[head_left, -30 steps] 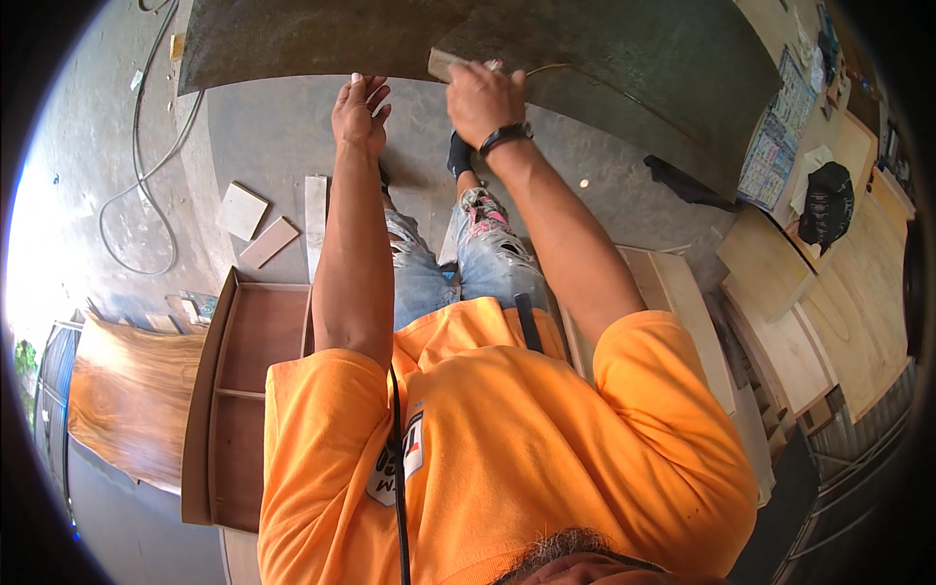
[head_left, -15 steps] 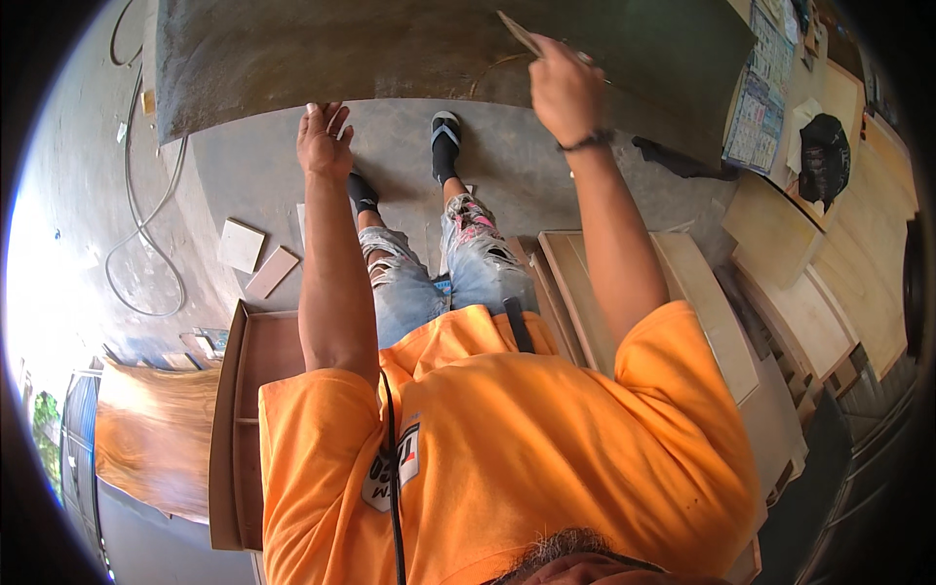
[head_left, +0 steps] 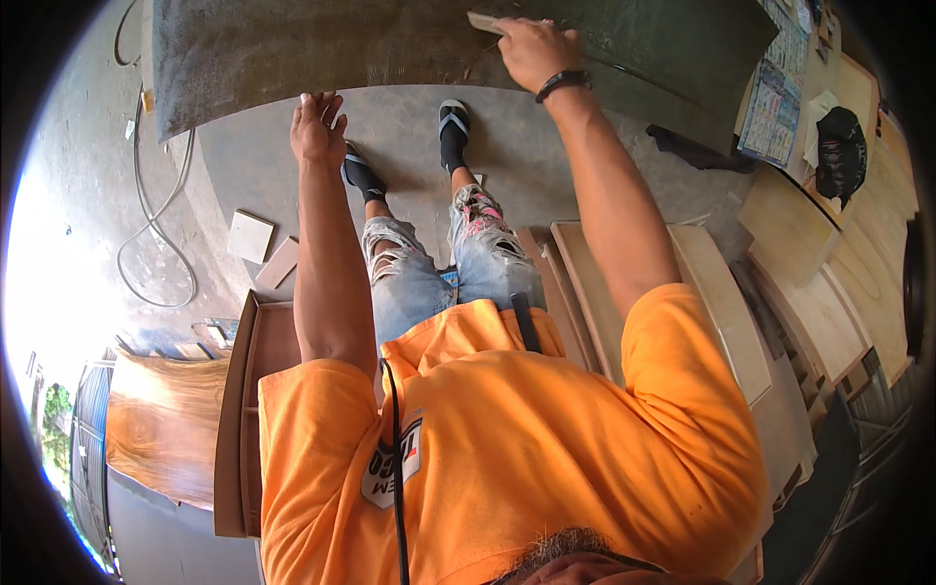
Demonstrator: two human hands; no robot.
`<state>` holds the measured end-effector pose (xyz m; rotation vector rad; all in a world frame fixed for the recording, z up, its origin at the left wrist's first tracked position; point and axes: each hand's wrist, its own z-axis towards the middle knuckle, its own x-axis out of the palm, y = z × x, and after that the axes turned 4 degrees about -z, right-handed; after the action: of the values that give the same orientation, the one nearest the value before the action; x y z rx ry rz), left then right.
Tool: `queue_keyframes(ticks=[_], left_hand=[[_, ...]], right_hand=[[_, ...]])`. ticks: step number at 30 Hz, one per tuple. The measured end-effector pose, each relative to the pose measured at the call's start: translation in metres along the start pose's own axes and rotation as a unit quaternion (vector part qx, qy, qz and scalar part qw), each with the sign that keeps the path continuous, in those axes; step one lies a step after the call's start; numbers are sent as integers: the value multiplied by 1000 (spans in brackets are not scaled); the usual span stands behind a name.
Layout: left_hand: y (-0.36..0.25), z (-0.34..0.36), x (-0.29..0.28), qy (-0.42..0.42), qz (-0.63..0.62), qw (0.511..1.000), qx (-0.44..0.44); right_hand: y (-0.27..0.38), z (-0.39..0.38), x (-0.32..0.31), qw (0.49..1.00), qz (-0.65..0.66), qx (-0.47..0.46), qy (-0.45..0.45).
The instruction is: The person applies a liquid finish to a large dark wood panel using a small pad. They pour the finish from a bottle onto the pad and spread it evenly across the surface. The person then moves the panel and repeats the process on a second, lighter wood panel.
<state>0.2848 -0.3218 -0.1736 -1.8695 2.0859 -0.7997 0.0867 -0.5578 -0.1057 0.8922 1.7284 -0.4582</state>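
Note:
A large dark, stained panel [head_left: 341, 49] spans the top of the view. My left hand [head_left: 317, 130] is at its lower edge, fingertips touching it, fingers loosely apart. Higher on the right, my right hand [head_left: 536, 57] grips a thin, pale, flat scraper-like piece [head_left: 482, 21] against the panel's surface; a thin light streak of something lies near it. Whether the piece has a blade is hidden by my fingers. My legs and sandalled feet show beneath the panel's edge, between my arms.
Small boards [head_left: 251, 237] and a looped hose [head_left: 156, 219] lie on the concrete floor at left. A shallow wooden box [head_left: 234, 419] and a glossy wood-grain panel [head_left: 161, 429] flank me on the left. Stacked boards [head_left: 717, 322], a black bag [head_left: 838, 156] and printed sheets [head_left: 770, 88] are at right.
My right hand swung rightward across the panel, then back up and left, the piece now flatter. My left hand shifted slightly leftward in view, still at the edge.

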Motion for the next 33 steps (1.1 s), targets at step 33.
queue_keyframes(ticks=[33], left_hand=[[2,10,-4,-9,11,1000,2]], right_hand=[[-54,5,2,995,-4,5,-96]])
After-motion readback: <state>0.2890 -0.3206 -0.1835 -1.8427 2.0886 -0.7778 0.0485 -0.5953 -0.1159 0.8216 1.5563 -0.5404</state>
